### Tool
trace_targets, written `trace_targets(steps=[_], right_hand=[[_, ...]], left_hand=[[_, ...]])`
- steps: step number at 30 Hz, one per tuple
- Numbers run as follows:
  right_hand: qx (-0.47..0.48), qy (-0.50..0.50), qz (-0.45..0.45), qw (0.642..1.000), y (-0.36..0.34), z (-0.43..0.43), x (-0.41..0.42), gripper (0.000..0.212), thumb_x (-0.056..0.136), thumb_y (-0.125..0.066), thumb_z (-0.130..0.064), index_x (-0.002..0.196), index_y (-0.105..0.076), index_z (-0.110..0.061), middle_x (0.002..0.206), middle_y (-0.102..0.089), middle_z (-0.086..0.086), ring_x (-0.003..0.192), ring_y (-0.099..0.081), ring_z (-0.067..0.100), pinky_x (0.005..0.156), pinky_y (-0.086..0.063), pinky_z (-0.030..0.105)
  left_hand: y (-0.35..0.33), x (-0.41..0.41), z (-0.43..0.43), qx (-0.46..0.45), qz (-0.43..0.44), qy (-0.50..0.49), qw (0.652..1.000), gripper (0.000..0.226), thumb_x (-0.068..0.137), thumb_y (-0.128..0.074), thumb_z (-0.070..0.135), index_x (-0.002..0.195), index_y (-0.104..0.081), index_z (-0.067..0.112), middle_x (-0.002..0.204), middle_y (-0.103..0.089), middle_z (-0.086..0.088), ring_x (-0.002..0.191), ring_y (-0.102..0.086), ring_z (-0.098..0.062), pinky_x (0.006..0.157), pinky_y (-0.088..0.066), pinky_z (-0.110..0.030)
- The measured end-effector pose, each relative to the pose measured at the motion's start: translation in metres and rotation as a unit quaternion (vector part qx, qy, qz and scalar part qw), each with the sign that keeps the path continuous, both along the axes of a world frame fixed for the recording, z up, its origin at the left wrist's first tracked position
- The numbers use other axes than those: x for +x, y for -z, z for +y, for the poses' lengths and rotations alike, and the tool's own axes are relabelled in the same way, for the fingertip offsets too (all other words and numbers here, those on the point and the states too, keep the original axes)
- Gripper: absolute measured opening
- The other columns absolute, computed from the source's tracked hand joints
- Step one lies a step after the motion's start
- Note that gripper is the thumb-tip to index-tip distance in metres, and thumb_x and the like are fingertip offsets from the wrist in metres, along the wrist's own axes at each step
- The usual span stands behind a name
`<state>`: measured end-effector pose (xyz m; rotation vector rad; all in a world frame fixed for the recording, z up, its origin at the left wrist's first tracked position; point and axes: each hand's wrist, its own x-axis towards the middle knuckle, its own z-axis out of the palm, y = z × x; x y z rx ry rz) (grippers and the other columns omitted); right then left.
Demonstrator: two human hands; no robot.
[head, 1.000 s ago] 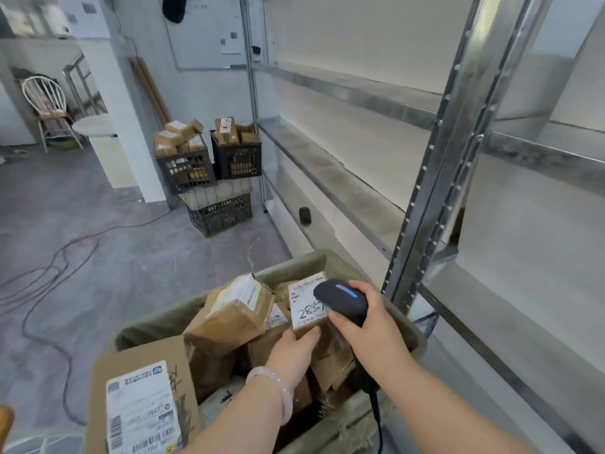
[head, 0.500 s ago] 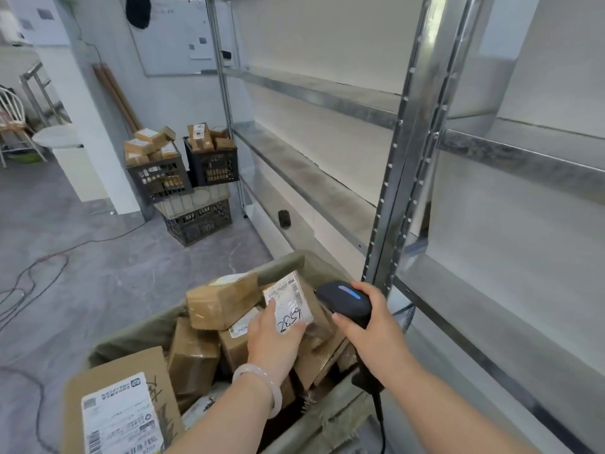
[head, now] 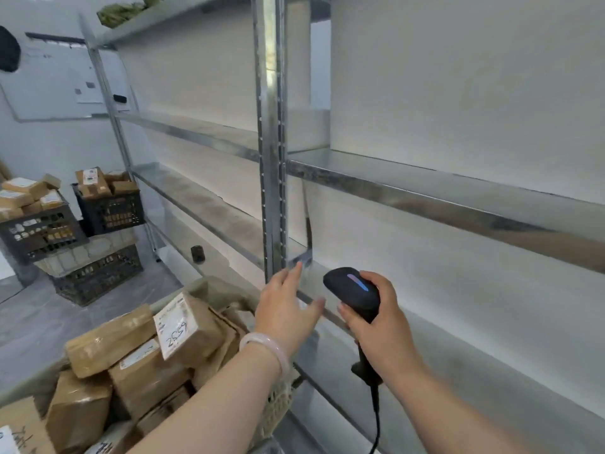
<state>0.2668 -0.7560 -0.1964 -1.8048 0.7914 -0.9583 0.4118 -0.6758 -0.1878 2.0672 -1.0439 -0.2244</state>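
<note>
Black, curved plastic barcode scanner [head: 353, 290] sits in the right hand [head: 383, 326], whose fingers wrap round its handle, above the low galvanised steel shelf [head: 458, 381] on the near right. The left hand [head: 284, 309] is empty with its fingers spread, beside the slotted steel upright [head: 271, 191]; I cannot tell whether it touches. A careless reach could scrape fingers on that upright. The scanner's dangling black cable [head: 376, 417] may snag the shelf lip. The white-labelled brown cardboard parcel [head: 186, 326], perched on the heap at near left, could slide.

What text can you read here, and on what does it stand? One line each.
"2559", handwritten, on the white label of the top parcel.
Printed lines on that label: blurred.
Crate parcel labels, whiteboard papers: too small.
</note>
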Motion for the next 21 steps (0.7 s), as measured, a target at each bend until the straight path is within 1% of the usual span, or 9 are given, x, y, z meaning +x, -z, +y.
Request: trace_targets(steps=[2,5,7,12,14,16,17,19,21], right_hand=[[-0.026,0.043,-0.020,0.999,-0.017,-0.004,-0.045,0.054,0.081,-0.078,-0.025,0.118,-0.047,-0.050,0.112,-0.061,-0.025,0.096,-0.066,0.009,0.088,-0.055,0.032],[-0.070,0.111,-0.045,0.990,-0.046,-0.011,-0.120,0.053,0.081,-0.078,-0.026,0.119,-0.048,-0.046,0.109,-0.061,-0.033,0.097,-0.064,0.003,0.086,-0.054,0.026],[-0.090,0.146,-0.059,0.983,-0.065,-0.013,-0.167,0.052,0.081,-0.078,-0.026,0.120,-0.049,-0.046,0.108,-0.061,-0.034,0.098,-0.063,0.000,0.083,-0.052,0.021],[-0.143,0.240,-0.090,0.956,-0.108,-0.010,-0.283,0.052,0.082,-0.077,-0.023,0.122,-0.050,-0.043,0.104,-0.060,-0.039,0.097,-0.061,-0.006,0.076,-0.047,0.008],[-0.156,0.268,-0.093,0.946,-0.121,-0.008,-0.320,0.052,0.083,-0.077,-0.024,0.121,-0.048,-0.045,0.104,-0.060,-0.036,0.093,-0.063,-0.001,0.075,-0.050,0.011],[-0.168,0.285,-0.095,0.939,-0.131,-0.006,-0.349,0.051,0.083,-0.076,-0.025,0.119,-0.048,-0.048,0.106,-0.064,-0.024,0.089,-0.065,0.007,0.074,-0.053,0.018],[-0.175,0.291,-0.098,0.936,-0.135,-0.005,-0.360,0.051,0.083,-0.076,-0.024,0.118,-0.048,-0.049,0.107,-0.064,-0.021,0.089,-0.065,0.009,0.074,-0.054,0.019],[-0.189,0.298,-0.107,0.930,-0.143,-0.007,-0.376,0.051,0.083,-0.076,-0.023,0.116,-0.048,-0.050,0.107,-0.062,-0.026,0.093,-0.065,0.008,0.078,-0.055,0.023],[-0.192,0.305,-0.116,0.925,-0.152,-0.012,-0.384,0.050,0.084,-0.076,-0.022,0.114,-0.049,-0.050,0.105,-0.059,-0.035,0.097,-0.064,0.006,0.082,-0.058,0.033]], left_hand=[[-0.019,-0.040,-0.023,-0.007,-0.035,0.054,0.998,0.076,0.093,-0.060,0.051,0.157,-0.022,0.035,0.163,-0.025,0.002,0.150,-0.022,-0.018,0.124,-0.022,-0.039],[-0.051,-0.107,-0.052,-0.044,-0.041,0.133,0.989,0.073,0.094,-0.060,0.046,0.157,-0.024,0.036,0.162,-0.028,0.001,0.149,-0.023,-0.019,0.123,-0.021,-0.035],[-0.072,-0.151,-0.067,-0.075,-0.043,0.172,0.981,0.071,0.094,-0.061,0.043,0.156,-0.026,0.036,0.160,-0.031,0.001,0.148,-0.025,-0.019,0.121,-0.022,-0.034],[-0.117,-0.268,-0.098,-0.116,-0.045,0.295,0.947,0.070,0.094,-0.062,0.040,0.155,-0.028,0.038,0.159,-0.032,0.004,0.148,-0.024,-0.019,0.120,-0.026,-0.035],[-0.131,-0.305,-0.105,-0.130,-0.045,0.328,0.935,0.070,0.093,-0.064,0.037,0.155,-0.030,0.034,0.154,-0.036,0.002,0.145,-0.030,-0.019,0.114,-0.028,-0.028],[-0.142,-0.330,-0.111,-0.142,-0.032,0.337,0.930,0.071,0.093,-0.066,0.034,0.155,-0.031,0.030,0.149,-0.040,-0.001,0.139,-0.036,-0.019,0.105,-0.029,-0.021],[-0.146,-0.339,-0.114,-0.147,-0.023,0.332,0.931,0.073,0.093,-0.066,0.035,0.155,-0.030,0.030,0.148,-0.039,-0.002,0.138,-0.038,-0.019,0.105,-0.031,-0.022],[-0.153,-0.351,-0.117,-0.156,0.000,0.317,0.936,0.076,0.092,-0.066,0.036,0.156,-0.025,0.032,0.145,-0.038,-0.005,0.134,-0.042,-0.022,0.109,-0.035,-0.028],[-0.158,-0.357,-0.122,-0.170,0.023,0.299,0.939,0.077,0.090,-0.067,0.037,0.154,-0.025,0.036,0.143,-0.038,-0.005,0.131,-0.044,-0.024,0.109,-0.038,-0.033]])
